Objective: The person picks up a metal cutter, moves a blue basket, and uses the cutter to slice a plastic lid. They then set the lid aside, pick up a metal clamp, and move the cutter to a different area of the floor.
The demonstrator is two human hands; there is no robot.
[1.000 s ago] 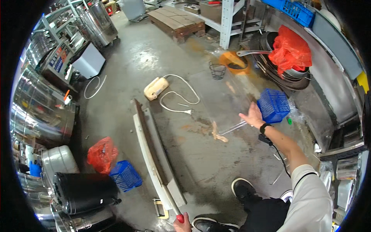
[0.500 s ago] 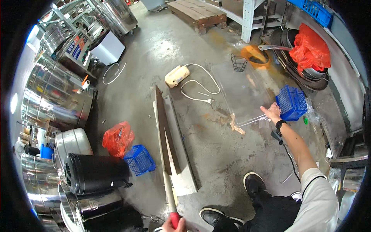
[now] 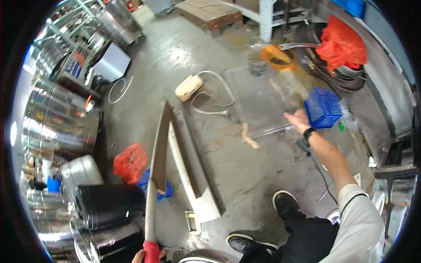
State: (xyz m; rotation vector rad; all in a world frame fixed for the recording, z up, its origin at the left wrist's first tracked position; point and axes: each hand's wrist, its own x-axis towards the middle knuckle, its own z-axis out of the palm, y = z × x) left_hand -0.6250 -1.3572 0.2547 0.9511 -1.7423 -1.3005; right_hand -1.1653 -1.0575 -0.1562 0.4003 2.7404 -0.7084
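At the bottom left, my left hand (image 3: 139, 256) is closed around the red grip (image 3: 151, 252) of a long-handled tool. From the grip a pale shaft (image 3: 150, 210) runs forward to a long, dark brown, flat piece (image 3: 161, 144); its exact kind is unclear. Beside it on the floor lies a long metal channel (image 3: 208, 209) with a pale plate at its near end. My right hand (image 3: 300, 120), slightly blurred, reaches right with the thumb spread, at the left side of a blue plastic basket (image 3: 323, 108). Whether it touches the basket cannot be told.
A clear flat sheet (image 3: 258, 94), a cream corded device (image 3: 189, 87) and a C-clamp (image 3: 191, 222) lie on the floor. Left stand a red bag (image 3: 130, 163), another blue basket (image 3: 163, 192), a black bin (image 3: 109, 206) and steel drums (image 3: 59, 118). Pans (image 3: 351, 79) stand right.
My left hand has moved left and swung the tool's near end leftward, away from the metal channel. The view has shifted slightly. My right hand stays beside the blue basket.
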